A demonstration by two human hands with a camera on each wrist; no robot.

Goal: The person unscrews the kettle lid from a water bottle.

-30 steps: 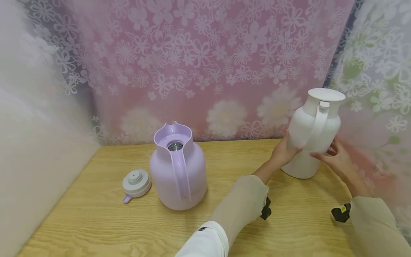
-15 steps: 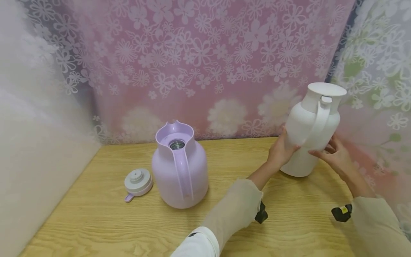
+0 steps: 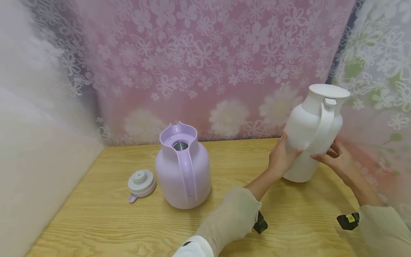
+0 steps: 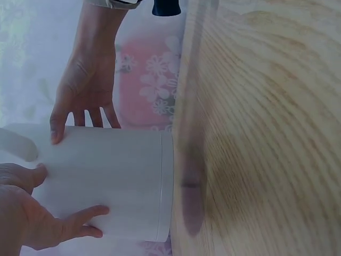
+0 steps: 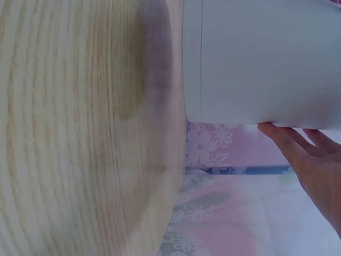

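Observation:
A white thermos jug (image 3: 297, 125) stands at the right of the table, its top leaning right in the head view. My left hand (image 3: 282, 157) grips its lower body from the left, with thumb and fingers spread on the wall. On the other side my right hand (image 3: 341, 166) holds it, thumb at the front and fingers partly hidden behind. In the left wrist view the jug's base (image 4: 166, 186) is close over the tabletop, and both hands show on its sides. The right wrist view has my right hand (image 5: 314, 165) with fingertips against the wall.
A lilac thermos jug (image 3: 183, 175) with an uncovered mouth stands left of centre. Beside it lies a grey-white stopper (image 3: 141, 182) with a lilac tab. A flowered curtain (image 3: 192, 71) hangs behind the wooden table (image 3: 106, 221), and another flowered sheet (image 3: 385, 89) borders the right.
The white jug has turned slightly between my hands, its handle now further right, and it leans a little more. The lilac jug and stopper shift only with the head view.

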